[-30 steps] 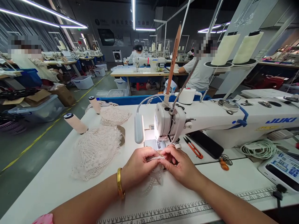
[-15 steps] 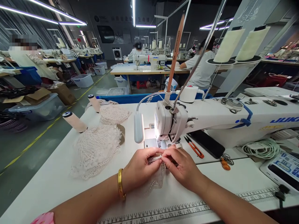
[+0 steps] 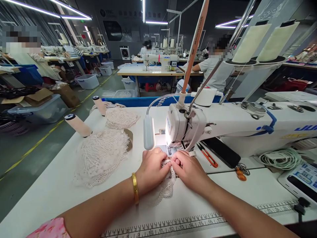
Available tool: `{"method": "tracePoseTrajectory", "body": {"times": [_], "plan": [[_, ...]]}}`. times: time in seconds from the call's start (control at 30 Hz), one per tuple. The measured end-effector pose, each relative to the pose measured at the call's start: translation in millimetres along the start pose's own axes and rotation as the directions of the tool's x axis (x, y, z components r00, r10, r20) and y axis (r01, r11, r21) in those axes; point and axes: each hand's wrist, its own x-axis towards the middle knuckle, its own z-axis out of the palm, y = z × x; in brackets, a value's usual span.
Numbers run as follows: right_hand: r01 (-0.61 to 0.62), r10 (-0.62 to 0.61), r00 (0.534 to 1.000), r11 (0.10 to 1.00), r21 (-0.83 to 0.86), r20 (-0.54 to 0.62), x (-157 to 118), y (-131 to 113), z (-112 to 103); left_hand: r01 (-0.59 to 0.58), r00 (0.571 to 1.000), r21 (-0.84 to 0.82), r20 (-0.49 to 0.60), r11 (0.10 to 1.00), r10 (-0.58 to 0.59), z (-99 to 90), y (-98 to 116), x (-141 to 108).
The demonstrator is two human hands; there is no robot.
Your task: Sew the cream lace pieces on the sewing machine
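Note:
My left hand (image 3: 153, 168) is closed on a piece of white lace (image 3: 167, 188), just in front of the sewing machine's needle area. Thumb and fingers of my right hand (image 3: 189, 168) pinch the same lace from the other side, and the two hands nearly touch. The lace hangs down between them onto the white table. Above my hands stands the head of the white sewing machine (image 3: 182, 124), with a lit lamp (image 3: 149, 132) at its left. A large heap of lace (image 3: 101, 157) and a smaller one (image 3: 121, 118) lie to the left.
Two thread cones (image 3: 78, 125) (image 3: 99, 105) lean by the lace heaps. Orange snips (image 3: 208, 156), a black phone (image 3: 220, 152) and coiled cable (image 3: 279, 158) are at the right. A printed ruler (image 3: 183, 227) runs along the front edge. People sit at machines beyond.
Both hands have moved slightly forward toward the needle area with the lace, and my left hand has turned more palm-down. The view has shifted a little.

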Motion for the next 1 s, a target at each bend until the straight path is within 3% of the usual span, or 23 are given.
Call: {"method": "tracePoseTrajectory", "body": {"times": [0.07, 0.13, 0.23, 0.3, 0.53, 0.7, 0.83, 1.0], "plan": [[-0.028, 0.027, 1.000, 0.998, -0.049, -0.015, 2, 2, 3, -0.050, 0.994, 0.099, -0.087, 0.994, 0.059, 2.8, -1, -1], [-0.044, 0.041, 0.998, 0.996, -0.072, -0.038, 2, 3, 5, -0.152, 0.964, 0.220, -0.182, 0.964, 0.193, 4.8, -3, -4], [-0.033, 0.027, 0.998, 0.995, -0.090, -0.059, 1, 4, 5, -0.356, 0.887, 0.359, -0.162, 0.863, 0.433, 7.6, -7, -8], [0.004, -0.009, 0.998, 0.995, -0.095, -0.056, 1, 4, 3, -0.445, 0.847, 0.356, -0.130, 0.821, 0.516, 9.0, -11, -10], [0.201, -0.199, 0.980, 0.968, -0.148, 0.025, -3, 9, -6, -0.458, 0.857, 0.282, -0.112, 0.843, 0.503, 5.4, -15, -13], [0.319, -0.328, 0.945, 0.912, -0.259, 0.007, -6, 11, -12, -0.442, 0.878, 0.272, -0.062, 0.855, 0.474, 1.7, -18, -10], [0.328, -0.356, 0.934, 0.884, -0.333, -0.024, -5, 12, -11, -0.431, 0.889, 0.261, -0.042, 0.864, 0.456, -1.9, -18, -7], [0.276, -0.308, 0.951, 0.895, -0.349, -0.037, -4, 9, -10, -0.404, 0.909, 0.256, 0.007, 0.878, 0.416, -6.8, -14, -6]]}}
